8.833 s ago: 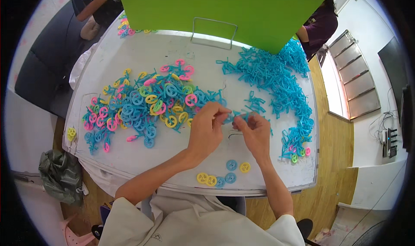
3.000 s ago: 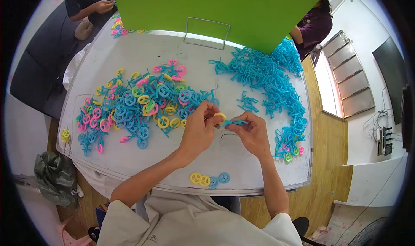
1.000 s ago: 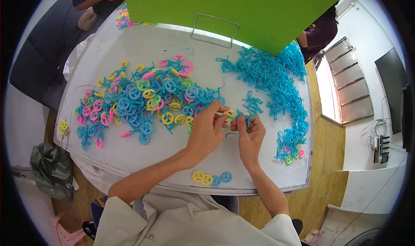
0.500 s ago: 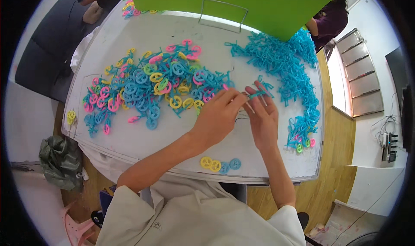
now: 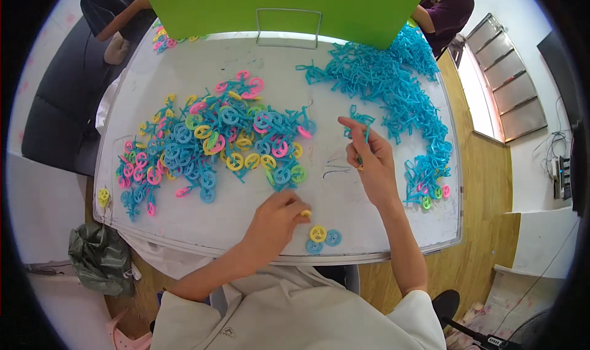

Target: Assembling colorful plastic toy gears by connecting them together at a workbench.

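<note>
My left hand [image 5: 275, 221] is near the front edge of the table, pinching a small yellow wheel [image 5: 305, 213] between thumb and fingers. Just right of it lie another yellow wheel [image 5: 318, 233] and two blue wheels, one [image 5: 334, 237] farther right, the other [image 5: 314, 247] closer to me. My right hand [image 5: 375, 169] is raised over the table, its index finger stretched out and the other fingers curled. A blue plastic piece [image 5: 367, 135] shows at these fingers; a small yellowish bit shows lower in the grip, mostly hidden. Loose blue pieces [image 5: 353, 113] lie just beyond.
A mixed heap of blue pieces with coloured wheels [image 5: 209, 135] spreads over the left of the white table [image 5: 246, 212]. Plain blue pieces [image 5: 393, 73] pile along the right side. A green panel with a wire handle [image 5: 289, 12] stands at the back, with people on both sides.
My hands have parted. The left came down toward me from beside the right and took hold of a yellow wheel from the small group. The view has shifted a little.
</note>
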Action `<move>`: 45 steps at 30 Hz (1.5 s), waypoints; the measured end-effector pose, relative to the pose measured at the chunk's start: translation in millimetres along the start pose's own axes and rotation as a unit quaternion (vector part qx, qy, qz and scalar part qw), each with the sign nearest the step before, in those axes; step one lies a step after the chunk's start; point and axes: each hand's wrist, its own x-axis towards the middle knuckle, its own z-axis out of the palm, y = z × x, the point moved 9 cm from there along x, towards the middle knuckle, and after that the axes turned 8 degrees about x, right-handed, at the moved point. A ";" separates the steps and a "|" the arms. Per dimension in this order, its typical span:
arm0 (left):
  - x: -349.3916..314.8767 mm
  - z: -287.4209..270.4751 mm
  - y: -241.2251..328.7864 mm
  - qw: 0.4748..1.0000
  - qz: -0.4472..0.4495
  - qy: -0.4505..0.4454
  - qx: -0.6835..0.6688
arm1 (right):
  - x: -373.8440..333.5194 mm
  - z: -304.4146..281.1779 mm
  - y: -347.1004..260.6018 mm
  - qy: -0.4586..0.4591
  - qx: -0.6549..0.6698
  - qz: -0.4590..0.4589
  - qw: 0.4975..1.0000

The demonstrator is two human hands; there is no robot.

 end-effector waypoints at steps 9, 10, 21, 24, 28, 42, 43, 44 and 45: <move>88.6 -39.5 -17.5 0.971 -0.106 0.080 -0.200 | -1.7 -6.4 -2.1 0.050 -0.088 -0.038 0.994; 91.3 -30.6 -22.6 0.958 -0.116 0.069 -0.253 | -2.3 -3.0 -1.6 0.047 -0.100 -0.036 0.993; 91.0 -9.6 -40.5 0.928 -0.119 0.082 -0.343 | -3.6 11.2 5.2 0.017 -0.215 -0.054 0.975; 89.5 -19.0 -34.1 0.948 -0.081 0.118 -0.282 | -1.9 10.6 10.9 0.003 -0.180 -0.042 0.983; 89.1 -24.4 -20.3 0.961 -0.058 0.098 -0.251 | -1.4 5.4 16.9 0.022 -0.114 0.005 0.993; 86.5 -25.8 -27.9 0.927 -0.068 0.133 -0.345 | -6.7 19.9 -11.4 0.006 -0.265 -0.105 0.959; 85.4 -27.8 -26.3 0.921 -0.069 0.146 -0.355 | -7.5 20.0 -13.7 0.008 -0.293 -0.118 0.949; 84.1 -29.4 -25.8 0.915 -0.070 0.159 -0.365 | -8.3 20.3 -16.1 0.010 -0.322 -0.132 0.938; 83.6 -28.4 -26.0 0.915 -0.070 0.158 -0.365 | -8.0 19.3 -16.8 0.011 -0.322 -0.132 0.938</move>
